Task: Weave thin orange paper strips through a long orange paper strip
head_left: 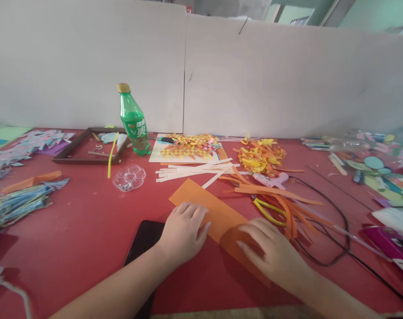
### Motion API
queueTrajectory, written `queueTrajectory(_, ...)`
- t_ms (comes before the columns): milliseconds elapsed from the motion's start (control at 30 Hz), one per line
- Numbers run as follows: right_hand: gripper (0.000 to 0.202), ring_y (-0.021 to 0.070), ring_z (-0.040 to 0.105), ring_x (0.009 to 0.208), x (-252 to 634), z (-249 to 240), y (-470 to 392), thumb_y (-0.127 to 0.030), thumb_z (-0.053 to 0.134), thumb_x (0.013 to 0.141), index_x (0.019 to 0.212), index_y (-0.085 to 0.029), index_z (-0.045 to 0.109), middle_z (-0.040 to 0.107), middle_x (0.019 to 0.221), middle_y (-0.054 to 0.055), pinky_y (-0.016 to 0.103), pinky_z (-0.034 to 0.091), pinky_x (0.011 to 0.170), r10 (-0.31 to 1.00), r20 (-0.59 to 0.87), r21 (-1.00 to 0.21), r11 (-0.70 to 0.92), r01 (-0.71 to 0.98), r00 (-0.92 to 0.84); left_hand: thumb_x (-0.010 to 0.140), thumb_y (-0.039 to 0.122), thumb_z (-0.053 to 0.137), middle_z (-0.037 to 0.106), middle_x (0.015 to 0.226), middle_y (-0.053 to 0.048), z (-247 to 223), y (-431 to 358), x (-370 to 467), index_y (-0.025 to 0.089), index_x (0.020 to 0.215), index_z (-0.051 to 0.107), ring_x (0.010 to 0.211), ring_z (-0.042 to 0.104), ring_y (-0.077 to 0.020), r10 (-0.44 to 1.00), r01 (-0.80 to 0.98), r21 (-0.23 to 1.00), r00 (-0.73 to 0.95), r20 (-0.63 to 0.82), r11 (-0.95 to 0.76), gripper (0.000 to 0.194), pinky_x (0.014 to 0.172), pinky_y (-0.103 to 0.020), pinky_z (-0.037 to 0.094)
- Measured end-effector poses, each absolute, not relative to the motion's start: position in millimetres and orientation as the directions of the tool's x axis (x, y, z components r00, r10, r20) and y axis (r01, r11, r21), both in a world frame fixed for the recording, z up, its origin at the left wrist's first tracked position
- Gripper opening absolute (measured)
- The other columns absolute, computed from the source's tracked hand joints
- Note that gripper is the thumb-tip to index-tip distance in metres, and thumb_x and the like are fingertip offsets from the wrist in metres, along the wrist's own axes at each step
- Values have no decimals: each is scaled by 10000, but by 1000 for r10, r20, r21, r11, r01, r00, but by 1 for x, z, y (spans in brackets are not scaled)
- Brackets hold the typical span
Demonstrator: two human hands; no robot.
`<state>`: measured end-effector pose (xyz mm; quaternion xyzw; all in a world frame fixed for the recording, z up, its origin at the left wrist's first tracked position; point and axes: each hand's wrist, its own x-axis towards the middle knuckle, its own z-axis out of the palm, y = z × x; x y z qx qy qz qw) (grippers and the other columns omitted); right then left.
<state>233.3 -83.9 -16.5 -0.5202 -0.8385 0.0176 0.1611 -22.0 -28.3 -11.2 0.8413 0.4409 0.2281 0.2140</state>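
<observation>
A strip-like sheet of orange paper (217, 217) lies slantwise on the red table in front of me. My left hand (187, 230) rests over its left long edge, fingers slightly bent and thumb apart, not pinching it. Over the near right part of the sheet is my right hand (266, 250), thumb and fingers spread, with a dark shadow on the paper below. Whether its fingertips touch the sheet I cannot tell. Beyond the sheet are loose white paper strips (194, 171), and right of it orange strips (287, 208) lie over yellow-handled scissors (269, 212).
A black phone (144, 239) lies by my left wrist. Farther back stand a green bottle (134, 124), a brown frame (71, 159) and a clear flower-shaped dish (129, 178). A pink glue gun (271, 180) trails a black cable beside a yellow-orange paper pile (261, 157). A white partition (254, 79) closes the back.
</observation>
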Motion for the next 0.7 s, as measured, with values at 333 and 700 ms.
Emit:
queueTrajectory(333,596,348,621,1178,223,-26,-68,-565,613,869,1295,-149,582,664,1270,185,547,534,972,914,170,-229,401,887,-369,970,410,428,662,918,-118,-3,-35,-21,161,941,629,847,614,-307,855,823,238,510,93,-516,321,744,-472,534)
queueTrajectory(700,272,249,706,1035,213,-26,-73,-183,503,925,1180,-210,593,725,1119,99,415,591,907,931,270,-418,343,841,-246,950,455,493,618,1220,-195,-11,-31,-21,94,1187,554,1181,554,-375,889,858,236,425,172,-456,436,986,-508,464)
